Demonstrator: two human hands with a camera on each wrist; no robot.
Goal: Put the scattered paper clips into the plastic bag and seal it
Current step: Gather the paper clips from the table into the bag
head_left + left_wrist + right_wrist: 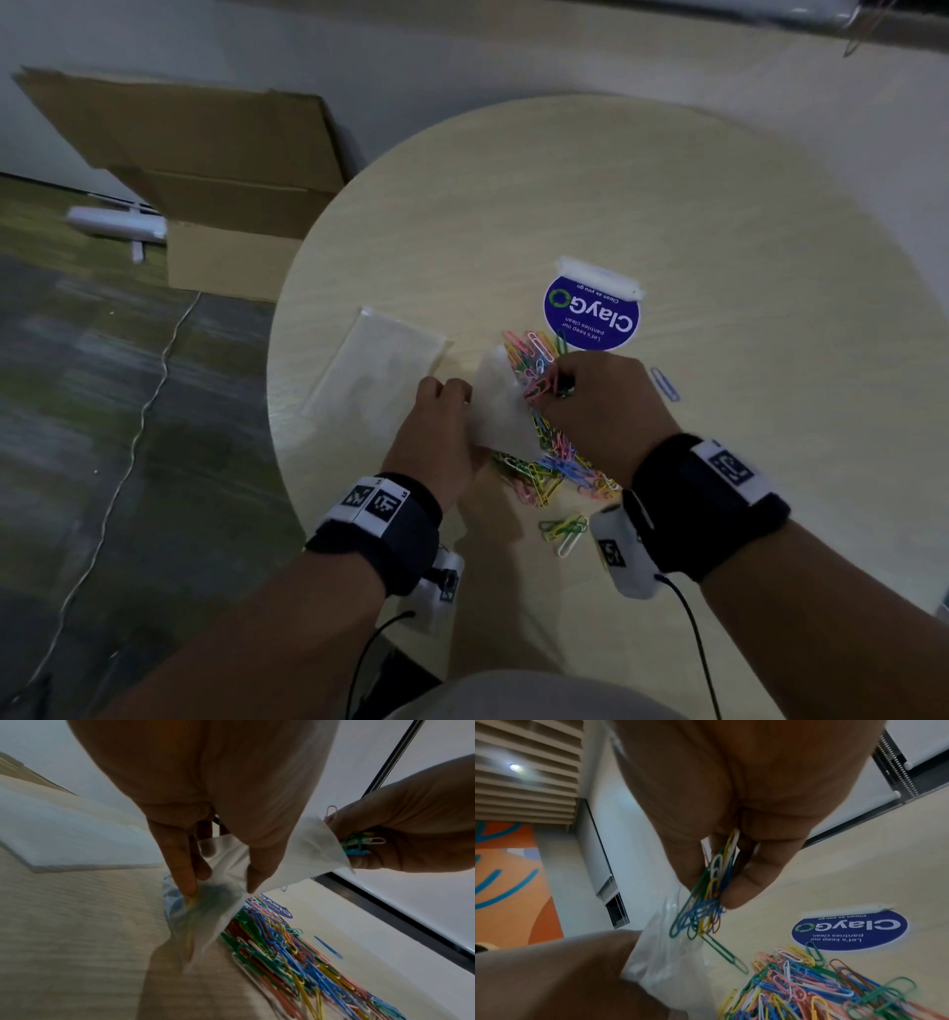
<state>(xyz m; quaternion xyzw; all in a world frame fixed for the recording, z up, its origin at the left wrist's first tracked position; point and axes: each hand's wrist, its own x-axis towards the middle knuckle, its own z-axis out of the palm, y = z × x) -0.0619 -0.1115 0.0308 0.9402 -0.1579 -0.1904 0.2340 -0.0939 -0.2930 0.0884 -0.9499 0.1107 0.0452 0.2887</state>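
Observation:
My left hand [441, 406] [218, 880] pinches a small clear plastic bag [500, 406] [221, 882] [664, 953] by its mouth, lifted off the round table. My right hand [590, 395] [721, 882] grips a bunch of coloured paper clips [706, 902] [357, 843] right at the bag's opening. A pile of coloured paper clips [549, 462] [295, 953] [821, 990] lies on the table under and between my hands. A small cluster [565, 532] lies nearer me, and one blue clip [665, 383] [329, 947] lies apart to the right.
A flat stack of clear bags [380, 365] [64, 837] lies left of my left hand. A round blue ClayGo sticker [590, 313] [849, 929] is on the pale round table [719, 231]. Cardboard boxes [215, 169] and a cable are on the floor at left.

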